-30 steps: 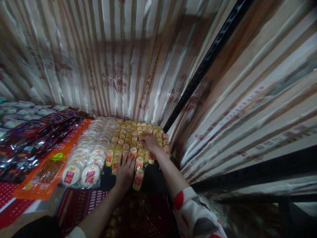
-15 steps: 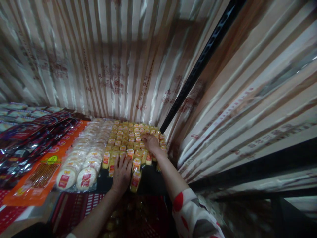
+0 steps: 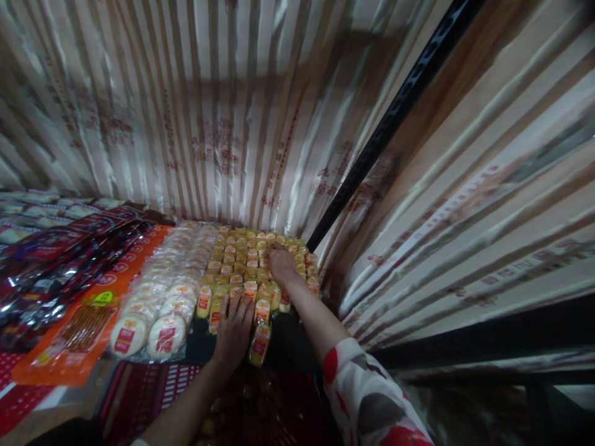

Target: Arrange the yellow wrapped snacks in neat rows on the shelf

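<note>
Rows of small yellow cakes in clear wrappers (image 3: 232,257), several with orange-red labels, stand packed together on a dark shelf (image 3: 290,341). My left hand (image 3: 235,325) lies over the front of these rows, fingers stretched out and slightly apart, touching the packets. Farther back and to the right, my right hand (image 3: 281,263) reaches in among the rows. Its fingers are bent closed and pressed down at the packets; what they hold, if anything, is hidden. Between my hands, a wrapped cake with a red label (image 3: 259,344) juts out at the front.
Left of the cakes are two rows of round white wrapped biscuits (image 3: 166,334), then orange snack packs (image 3: 69,344) and dark shiny packs (image 3: 51,272). A red basket (image 3: 134,396) is below the shelf edge. A black post (image 3: 372,148) rises before the printed curtain (image 3: 223,93).
My right hand has shifted slightly toward the back of the rows, with its fingers more bent. My left hand stays at the front packets. The whole view has moved a little.
</note>
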A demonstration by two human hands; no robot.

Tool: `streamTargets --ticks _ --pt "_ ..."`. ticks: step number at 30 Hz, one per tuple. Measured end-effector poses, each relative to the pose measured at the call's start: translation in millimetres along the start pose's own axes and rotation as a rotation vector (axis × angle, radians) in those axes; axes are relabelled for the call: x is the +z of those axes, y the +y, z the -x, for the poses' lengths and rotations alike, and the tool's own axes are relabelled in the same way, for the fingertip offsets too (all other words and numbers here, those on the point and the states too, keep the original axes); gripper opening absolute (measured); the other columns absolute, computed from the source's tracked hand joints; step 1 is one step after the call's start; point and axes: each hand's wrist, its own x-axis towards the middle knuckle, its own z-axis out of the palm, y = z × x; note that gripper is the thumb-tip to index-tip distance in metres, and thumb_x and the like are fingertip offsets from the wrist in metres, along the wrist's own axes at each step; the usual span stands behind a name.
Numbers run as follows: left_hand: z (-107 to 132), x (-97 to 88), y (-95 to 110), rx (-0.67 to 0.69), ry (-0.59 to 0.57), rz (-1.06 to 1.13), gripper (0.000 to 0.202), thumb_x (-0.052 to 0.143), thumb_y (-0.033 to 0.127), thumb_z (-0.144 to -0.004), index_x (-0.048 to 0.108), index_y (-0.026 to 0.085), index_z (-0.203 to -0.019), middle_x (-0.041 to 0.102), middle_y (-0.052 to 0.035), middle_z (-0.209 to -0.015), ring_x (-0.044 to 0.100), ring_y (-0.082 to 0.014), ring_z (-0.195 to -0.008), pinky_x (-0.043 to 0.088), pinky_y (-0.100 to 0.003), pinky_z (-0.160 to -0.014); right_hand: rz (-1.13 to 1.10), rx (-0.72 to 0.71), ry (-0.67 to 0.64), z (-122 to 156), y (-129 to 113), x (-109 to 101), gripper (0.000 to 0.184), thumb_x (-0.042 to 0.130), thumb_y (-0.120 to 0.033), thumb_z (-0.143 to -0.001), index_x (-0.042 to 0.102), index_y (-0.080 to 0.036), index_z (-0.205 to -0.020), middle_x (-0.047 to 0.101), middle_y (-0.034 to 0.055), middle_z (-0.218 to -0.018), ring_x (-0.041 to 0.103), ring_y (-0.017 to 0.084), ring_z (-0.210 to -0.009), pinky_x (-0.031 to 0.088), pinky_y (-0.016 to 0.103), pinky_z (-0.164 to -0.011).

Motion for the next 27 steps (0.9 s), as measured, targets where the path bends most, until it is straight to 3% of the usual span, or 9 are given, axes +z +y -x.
streamTargets --ticks 6,10,22,27 --pt "2.7 4.3 -1.4 0.007 -0.012 -0.011 0.031 0.043 0.015 -0.085 0.064 0.019 -0.107 0.064 -0.0063 -0.113 0.047 -0.0244 -0.121 0.026 -0.047 -0.109 0.003 -0.106 -0.045 -2.7 -0.1 -3.0 0.026 0.046 -0.015 -0.085 0.061 -0.019 -0.105 0.063 0.0079 -0.106 0.054 0.018 -0.102 0.039 0.026 -0.083" --pt "4.6 5.6 -1.8 0.014 -0.002 -0.019 0.030 0.044 0.016 -0.085 0.062 0.019 -0.109 0.064 -0.0054 -0.114 0.046 -0.0234 -0.121 0.025 -0.046 -0.109 0.014 -0.157 -0.073 -7.0 0.0 -2.6 0.022 0.046 -0.013 -0.084 0.064 -0.017 -0.097 0.065 0.0086 -0.103 0.056 0.017 -0.099 0.039 0.024 -0.082" --pt "2.7 3.2 -0.5 0.018 -0.039 0.000 0.031 0.044 0.017 -0.085 0.062 0.017 -0.111 0.063 -0.0063 -0.116 0.044 -0.0235 -0.123 0.024 -0.046 -0.109 0.020 -0.118 -0.005 -7.0 -6.3 11.0 0.024 0.044 -0.017 -0.087 0.061 -0.016 -0.103 0.063 0.0111 -0.108 0.057 0.019 -0.100 0.041 0.025 -0.082" --pt "1.7 2.7 -0.3 0.013 -0.039 -0.001 0.032 0.042 0.015 -0.086 0.063 0.018 -0.110 0.063 -0.0063 -0.115 0.045 -0.0233 -0.122 0.024 -0.046 -0.109 -0.038 -0.128 -0.002 -7.8 -4.0 10.0 0.021 0.046 -0.017 -0.086 0.064 -0.019 -0.097 0.066 0.0058 -0.102 0.061 0.016 -0.091 0.042 0.023 -0.077"
